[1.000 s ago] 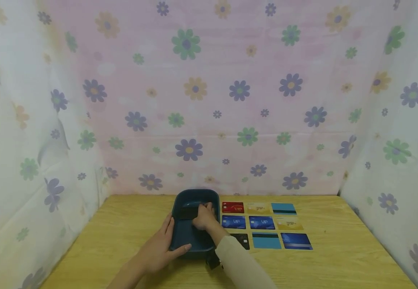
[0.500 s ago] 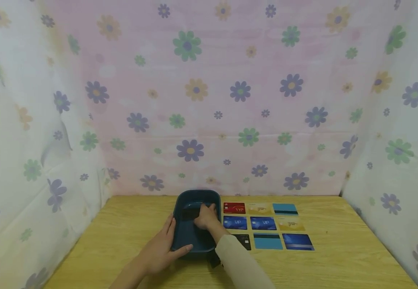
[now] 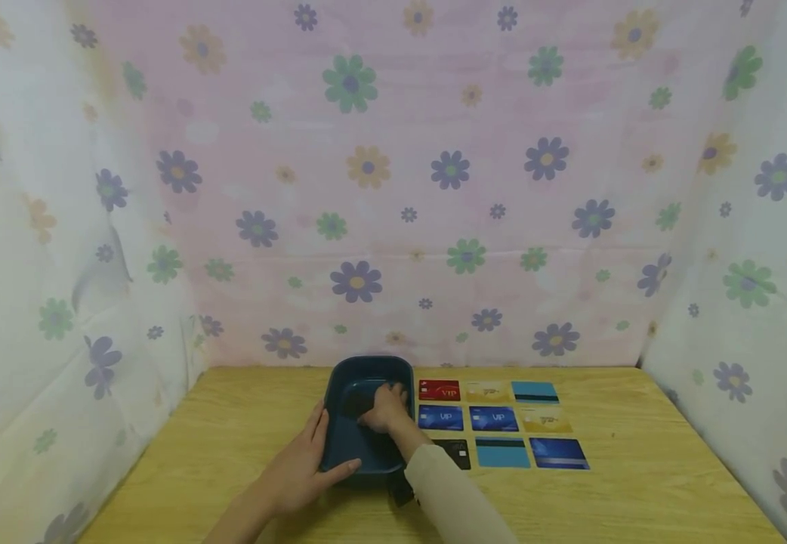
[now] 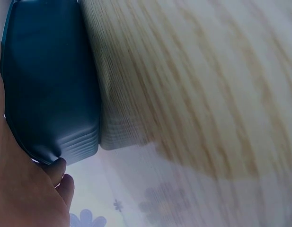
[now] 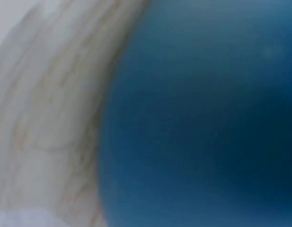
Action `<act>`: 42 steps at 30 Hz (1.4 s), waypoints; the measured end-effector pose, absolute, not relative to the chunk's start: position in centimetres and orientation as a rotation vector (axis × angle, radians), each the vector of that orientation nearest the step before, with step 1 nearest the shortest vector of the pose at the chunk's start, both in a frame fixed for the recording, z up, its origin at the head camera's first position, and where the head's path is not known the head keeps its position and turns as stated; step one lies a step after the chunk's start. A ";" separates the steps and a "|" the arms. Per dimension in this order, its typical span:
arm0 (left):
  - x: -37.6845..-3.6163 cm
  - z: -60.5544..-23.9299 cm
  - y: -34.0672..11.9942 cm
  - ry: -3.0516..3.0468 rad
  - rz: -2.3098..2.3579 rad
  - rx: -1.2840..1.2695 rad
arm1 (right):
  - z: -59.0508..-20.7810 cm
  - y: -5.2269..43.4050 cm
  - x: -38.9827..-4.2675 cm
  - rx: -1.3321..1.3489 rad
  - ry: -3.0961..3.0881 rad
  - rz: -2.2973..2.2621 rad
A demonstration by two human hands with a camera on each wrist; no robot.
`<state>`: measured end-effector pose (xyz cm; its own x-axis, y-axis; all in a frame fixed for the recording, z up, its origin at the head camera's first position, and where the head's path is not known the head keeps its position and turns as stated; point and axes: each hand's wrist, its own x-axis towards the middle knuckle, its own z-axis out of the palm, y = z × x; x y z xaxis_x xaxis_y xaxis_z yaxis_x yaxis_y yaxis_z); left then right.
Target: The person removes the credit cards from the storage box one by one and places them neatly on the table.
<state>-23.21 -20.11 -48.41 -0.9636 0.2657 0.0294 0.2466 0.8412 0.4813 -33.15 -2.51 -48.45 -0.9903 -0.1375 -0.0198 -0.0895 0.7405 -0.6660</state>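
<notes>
A dark teal tray (image 3: 346,446) stands on the wooden table (image 3: 230,438). My left hand (image 3: 301,472) grips its near left corner, fingers along the side and thumb on the front rim; the left wrist view shows the tray's wall (image 4: 46,80) beside that hand (image 4: 22,189). My right hand (image 3: 387,408) reaches into the tray with fingers curled on the edge of a dark card (image 3: 355,402) lying inside. The right wrist view gives only a blurred tray (image 5: 207,118).
Right of the tray several cards lie in a grid: a red card (image 3: 439,390), gold card (image 3: 487,391), blue card (image 3: 493,418), black card (image 3: 455,452) and teal card (image 3: 502,452) among them. Flowered curtains (image 3: 393,189) close the back and sides.
The dark card under my right fingers has sunk lower and flatter into the tray. Both hands and the tray have stayed where they were.
</notes>
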 end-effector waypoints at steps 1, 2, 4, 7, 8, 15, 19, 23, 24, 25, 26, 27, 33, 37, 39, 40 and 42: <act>-23.2 -48.5 -20.1 2.978 0.766 0.408 | -48.5 -2.6 -33.1 -0.194 2.877 -1.081; -23.2 -48.5 -20.2 2.979 0.763 0.404 | -48.5 -2.6 -33.1 -0.201 2.885 -1.070; -23.3 -48.6 -20.2 2.976 0.762 0.397 | -48.6 -2.6 -33.1 -0.228 2.904 -1.059; -23.4 -48.6 -20.3 2.973 0.770 0.394 | -48.5 -2.5 -32.9 -0.301 2.937 -1.047; -23.4 -48.7 -20.3 2.971 0.774 0.395 | -48.5 -2.5 -32.9 -0.325 2.943 -1.046; -23.6 -49.0 -20.2 2.963 0.760 0.401 | -48.7 -2.1 -32.8 -0.391 2.948 -1.111; -23.6 -49.0 -20.2 2.961 0.768 0.391 | -48.6 -2.0 -32.8 -0.417 2.913 -1.203; -23.5 -48.8 -20.2 2.962 0.779 0.391 | -48.7 -2.1 -33.0 -0.425 2.895 -1.296; -23.5 -48.8 -20.2 2.960 0.782 0.389 | -48.8 -2.1 -33.0 -0.419 2.898 -1.305; -23.6 -48.8 -20.2 2.960 0.780 0.388 | -48.8 -2.1 -33.1 -0.416 2.899 -1.323; -23.6 -48.7 -20.2 2.960 0.777 0.386 | -48.8 -2.1 -33.1 -0.414 2.903 -1.335; -23.6 -48.7 -20.2 2.960 0.771 0.385 | -48.8 -2.1 -33.1 -0.412 2.903 -1.351; -23.5 -48.3 -20.2 2.963 0.765 0.395 | -48.4 -2.1 -32.9 -0.437 2.910 -1.418; -23.3 -48.2 -20.1 2.962 0.761 0.400 | -48.4 -2.1 -33.1 -0.431 2.939 -1.404; -23.3 -48.1 -20.1 2.959 0.764 0.400 | -48.4 -2.1 -33.2 -0.433 2.939 -1.399; -23.3 -48.1 -20.0 2.957 0.766 0.400 | -48.4 -2.1 -33.2 -0.439 2.932 -1.400; -23.2 -48.0 -20.1 2.956 0.770 0.399 | -48.5 -2.1 -33.2 -0.460 2.915 -1.425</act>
